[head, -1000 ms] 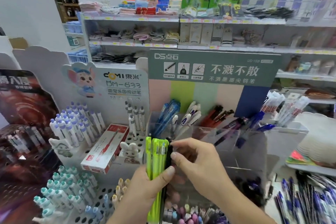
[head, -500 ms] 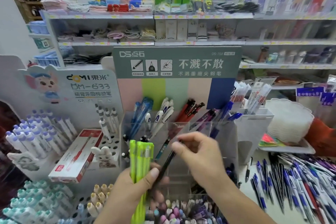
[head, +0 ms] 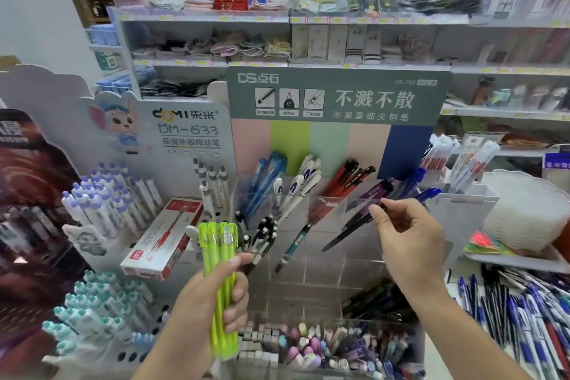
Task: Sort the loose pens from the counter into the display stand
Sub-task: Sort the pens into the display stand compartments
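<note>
My left hand (head: 212, 293) grips a bundle of lime-green pens (head: 220, 281) upright in front of the clear acrylic display stand (head: 327, 268). My right hand (head: 407, 237) pinches a dark pen (head: 348, 230) by its top end; the pen slants down-left over the stand's right-middle compartment. The back compartments hold blue pens (head: 265, 176), white pens (head: 300, 182), red-black pens (head: 348, 177) and dark purple pens (head: 377, 190). Loose blue and black pens (head: 518, 311) lie piled on the counter at the right.
A white stand with purple-capped pens (head: 105, 203) and teal-capped ones (head: 92, 308) fills the left. A red-white pen box (head: 160, 241) leans there. Pastel-capped pens (head: 311, 345) fill the stand's front tray. A white plate stack (head: 524, 213) sits right. Store shelves stand behind.
My right hand has drawn the dark pen out of the bundle and carried it up and right over the stand. My left hand still holds the green pens.
</note>
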